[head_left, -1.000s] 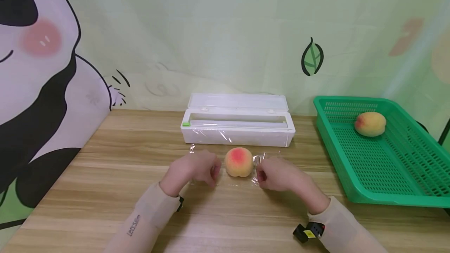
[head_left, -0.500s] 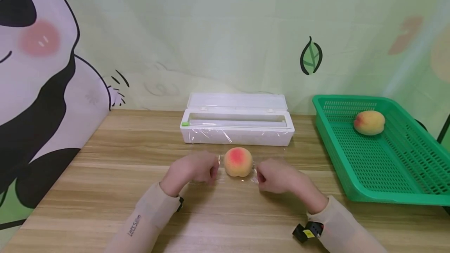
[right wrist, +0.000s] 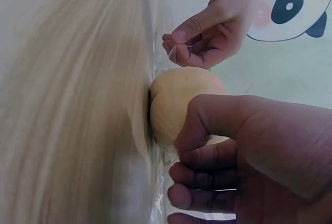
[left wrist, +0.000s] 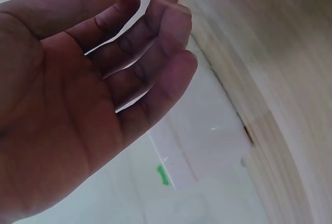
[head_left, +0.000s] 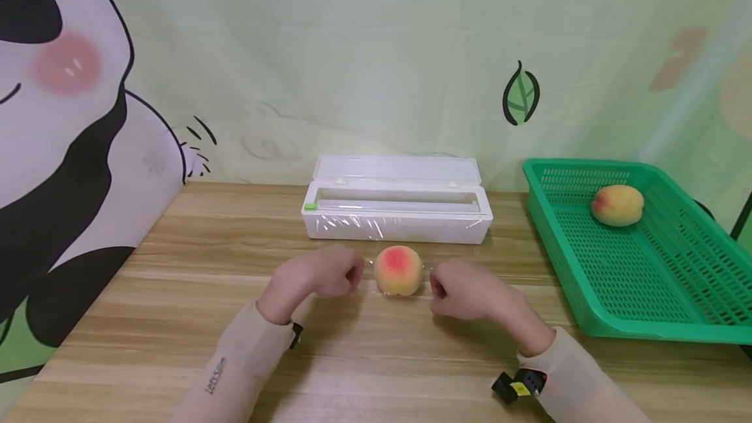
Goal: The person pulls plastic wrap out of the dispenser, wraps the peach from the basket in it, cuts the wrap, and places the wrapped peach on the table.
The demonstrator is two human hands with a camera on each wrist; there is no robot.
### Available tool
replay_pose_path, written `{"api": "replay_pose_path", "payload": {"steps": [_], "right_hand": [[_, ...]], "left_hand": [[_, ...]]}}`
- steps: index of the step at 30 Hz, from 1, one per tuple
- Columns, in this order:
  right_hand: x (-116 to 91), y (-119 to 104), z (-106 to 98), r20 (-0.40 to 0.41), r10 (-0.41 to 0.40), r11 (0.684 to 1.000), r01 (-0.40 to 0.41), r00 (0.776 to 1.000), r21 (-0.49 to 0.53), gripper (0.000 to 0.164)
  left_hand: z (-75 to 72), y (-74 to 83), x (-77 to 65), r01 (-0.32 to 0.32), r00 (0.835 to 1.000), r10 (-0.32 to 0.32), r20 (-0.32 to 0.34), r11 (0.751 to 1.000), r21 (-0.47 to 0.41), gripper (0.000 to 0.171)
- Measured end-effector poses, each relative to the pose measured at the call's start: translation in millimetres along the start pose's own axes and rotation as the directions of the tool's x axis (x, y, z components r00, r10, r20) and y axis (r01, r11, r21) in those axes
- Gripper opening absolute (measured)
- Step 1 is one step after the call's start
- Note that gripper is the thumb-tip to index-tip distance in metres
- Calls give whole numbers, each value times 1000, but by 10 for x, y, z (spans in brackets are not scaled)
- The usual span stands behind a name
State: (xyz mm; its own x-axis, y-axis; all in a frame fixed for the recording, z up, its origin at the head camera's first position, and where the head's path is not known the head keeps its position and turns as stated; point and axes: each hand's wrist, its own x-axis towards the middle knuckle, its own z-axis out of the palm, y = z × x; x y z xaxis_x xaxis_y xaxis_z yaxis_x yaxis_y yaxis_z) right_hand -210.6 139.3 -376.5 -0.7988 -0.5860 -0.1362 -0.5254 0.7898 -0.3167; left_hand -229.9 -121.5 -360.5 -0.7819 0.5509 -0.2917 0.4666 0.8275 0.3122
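Observation:
A peach [head_left: 399, 271] rests on a sheet of clear cling film [right wrist: 160, 195] on the wooden table, between both hands. On its left, the left hand [head_left: 329, 271] pinches an edge of the film between thumb and forefinger, slightly above the table, as the right wrist view shows. To the peach's right, the right hand [head_left: 467, 289] has thumb and forefinger pressed together at the film close to the tabletop; its other fingers [right wrist: 199, 198] are loosely curled. Behind the peach stands a white cling film box [head_left: 396, 227], lid up, with the roll inside.
A green plastic basket [head_left: 587, 318] stands on the right with a second peach [head_left: 618, 205] in it. A small green slider [head_left: 310, 206] sits at the box's left end. Behind the table hangs a printed cloth [head_left: 376, 70] with a panda and leaves.
The left hand has lifted slightly, drawing the film's left edge up and in toward the peach. The right hand has barely moved. Peach, box and basket stay in place.

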Motion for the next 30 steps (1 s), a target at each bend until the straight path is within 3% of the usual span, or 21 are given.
{"api": "replay_pose_path", "payload": {"steps": [6,15,20,27,28,30], "right_hand": [[18,23,-15,-69,-25,1000,26,997,16,22],[35,50,-21,-207,-47,997,59,977,52,21],[55,46,-22,-298,-51,994,76,953,73,23],[92,41,-25,-380,-33,995,67,925,76,20],[95,44,-25,-387,-34,995,69,922,78,20],[97,50,-28,-402,-36,993,77,915,86,21]], "left_hand": [[-46,-20,-24,-20,999,19,-27,999,-38,21],[-76,-76,-20,-110,981,98,-166,992,-65,21],[-86,-104,-8,-158,956,148,-252,987,-19,21],[-96,-138,13,-281,892,276,-358,959,38,17],[-97,-138,14,-290,887,289,-360,956,52,17],[-101,-141,9,-288,891,293,-347,955,67,18]]}}
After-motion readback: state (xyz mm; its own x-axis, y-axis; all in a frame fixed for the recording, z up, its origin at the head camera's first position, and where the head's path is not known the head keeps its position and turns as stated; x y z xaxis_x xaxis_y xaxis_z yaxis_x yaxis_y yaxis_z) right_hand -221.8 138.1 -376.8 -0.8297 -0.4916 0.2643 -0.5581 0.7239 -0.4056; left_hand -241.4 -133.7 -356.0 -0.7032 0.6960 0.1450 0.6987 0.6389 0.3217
